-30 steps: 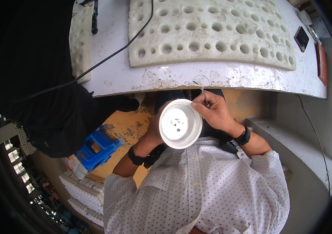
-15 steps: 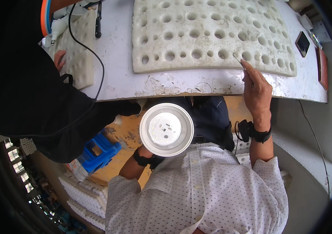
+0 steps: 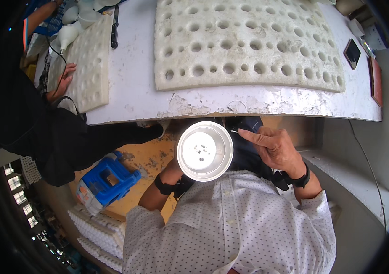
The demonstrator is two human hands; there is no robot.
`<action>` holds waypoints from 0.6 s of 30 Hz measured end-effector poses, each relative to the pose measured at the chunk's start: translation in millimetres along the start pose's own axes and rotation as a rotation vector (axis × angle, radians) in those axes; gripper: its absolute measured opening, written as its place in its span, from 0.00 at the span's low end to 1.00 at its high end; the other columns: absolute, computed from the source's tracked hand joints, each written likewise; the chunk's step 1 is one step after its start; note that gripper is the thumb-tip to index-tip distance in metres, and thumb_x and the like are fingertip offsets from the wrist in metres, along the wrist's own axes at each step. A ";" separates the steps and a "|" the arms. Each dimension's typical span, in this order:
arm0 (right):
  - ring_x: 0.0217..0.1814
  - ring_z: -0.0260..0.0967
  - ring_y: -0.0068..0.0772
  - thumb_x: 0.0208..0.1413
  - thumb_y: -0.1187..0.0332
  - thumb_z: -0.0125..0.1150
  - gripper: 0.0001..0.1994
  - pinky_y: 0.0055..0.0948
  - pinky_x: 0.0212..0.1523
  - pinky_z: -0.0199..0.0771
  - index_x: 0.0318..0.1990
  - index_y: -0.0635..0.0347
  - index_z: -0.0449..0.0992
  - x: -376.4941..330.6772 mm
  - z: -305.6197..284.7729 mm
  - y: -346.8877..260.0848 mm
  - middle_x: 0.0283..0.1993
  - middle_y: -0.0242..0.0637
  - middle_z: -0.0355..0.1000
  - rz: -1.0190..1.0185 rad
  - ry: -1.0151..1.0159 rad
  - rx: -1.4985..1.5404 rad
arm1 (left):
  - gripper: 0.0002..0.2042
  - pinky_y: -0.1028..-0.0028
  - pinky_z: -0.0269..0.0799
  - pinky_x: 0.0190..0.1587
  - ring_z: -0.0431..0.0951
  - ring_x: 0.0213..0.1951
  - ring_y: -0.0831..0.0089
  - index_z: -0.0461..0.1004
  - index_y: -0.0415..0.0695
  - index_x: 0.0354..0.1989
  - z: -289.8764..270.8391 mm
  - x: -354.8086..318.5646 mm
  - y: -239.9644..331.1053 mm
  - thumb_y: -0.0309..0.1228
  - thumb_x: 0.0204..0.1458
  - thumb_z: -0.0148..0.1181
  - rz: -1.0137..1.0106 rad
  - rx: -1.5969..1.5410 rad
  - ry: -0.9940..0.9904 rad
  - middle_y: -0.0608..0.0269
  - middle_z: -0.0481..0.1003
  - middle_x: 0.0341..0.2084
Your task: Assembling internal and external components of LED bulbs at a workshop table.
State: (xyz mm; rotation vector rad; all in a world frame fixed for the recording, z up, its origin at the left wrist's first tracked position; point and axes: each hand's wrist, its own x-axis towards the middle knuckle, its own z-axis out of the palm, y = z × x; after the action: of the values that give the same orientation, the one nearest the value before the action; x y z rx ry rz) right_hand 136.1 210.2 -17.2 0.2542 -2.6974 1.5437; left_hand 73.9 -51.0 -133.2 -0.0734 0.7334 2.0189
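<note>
- The left hand [image 3: 176, 166] holds a white cup [image 3: 205, 150] from beneath, mouth up toward the camera. The cup hides the fingers, so I cannot tell how they grip; only the wrist with its dark band shows.
- The cup sits near the person's chest, just on the near side of the table [image 3: 130, 77] edge, above dark trousers.
- Small dark specks show on the cup's inner floor.
- The right hand [image 3: 274, 148] is just right of the cup, apart from the rim or barely at it. The index finger points left toward the rim, and the other fingers are loosely curled. I cannot tell whether it pinches a small tool.
- By my reading, the step is checking or cleaning the cup's rim.
- The next move would call for the right fingertips to meet the rim while the left hand turns the cup steadily.
- On the table, far from the hands, lies 1 large white foam tray [image 3: 244, 45] full of round holes, none filled.
- A 2nd foam tray [image 3: 89, 64] lies at far left, where another person's hand [image 3: 62, 80] rests on its edge.
- A blue crate [image 3: 107, 180] stands on the floor, left.
</note>
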 end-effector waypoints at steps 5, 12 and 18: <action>0.16 0.59 0.34 0.41 0.86 0.52 0.27 0.30 0.20 0.62 0.50 0.51 0.75 1.7 9.1 1.4 0.17 0.39 0.62 -0.018 -0.070 -0.044 | 0.22 0.68 0.71 0.52 0.71 0.52 0.65 0.59 0.38 0.58 -8.2 -7.3 7.5 0.38 0.59 0.43 0.003 0.527 0.058 0.50 0.67 0.53; 0.15 0.60 0.38 0.43 0.84 0.54 0.25 0.33 0.20 0.62 0.52 0.50 0.74 -1.5 14.2 7.6 0.17 0.39 0.62 0.016 -0.098 -0.126 | 0.26 0.76 0.74 0.42 0.78 0.40 0.74 0.68 0.40 0.49 -0.4 -6.1 -1.8 0.36 0.41 0.68 0.014 0.536 0.334 0.58 0.76 0.40; 0.18 0.64 0.41 0.47 0.78 0.56 0.24 0.35 0.21 0.67 0.54 0.47 0.72 -4.5 16.9 11.9 0.19 0.39 0.64 0.056 -0.164 -0.157 | 0.26 0.75 0.76 0.35 0.80 0.34 0.69 0.69 0.38 0.48 30.8 -7.6 21.5 0.34 0.39 0.69 0.509 1.272 0.158 0.56 0.78 0.34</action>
State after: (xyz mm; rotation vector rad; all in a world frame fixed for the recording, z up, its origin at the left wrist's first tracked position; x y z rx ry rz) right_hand 139.8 202.2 -36.5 0.3174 -2.9572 1.3711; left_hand 68.0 -48.5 -95.4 0.7572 2.1555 1.6225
